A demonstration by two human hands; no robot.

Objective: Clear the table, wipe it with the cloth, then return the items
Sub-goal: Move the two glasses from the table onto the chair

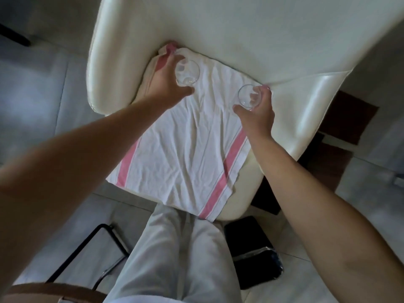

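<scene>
A white cloth [185, 138] with pink stripes lies spread over the seat of a cream chair [240, 40]. My left hand [166, 84] grips a clear glass [188, 73] near the cloth's far left corner. My right hand [258, 114] grips a second clear glass [249, 97] near the cloth's far right corner. Both glasses are low over the cloth; I cannot tell if they touch it. The table itself is not in sight.
Pale floor tiles surround the chair. A black-framed stool [91, 254] stands at the lower left. A dark bag or box [255, 254] lies on the floor at the lower right. Dark brown wood [347, 114] shows right of the chair. My legs in light trousers [175, 259] stand before the seat.
</scene>
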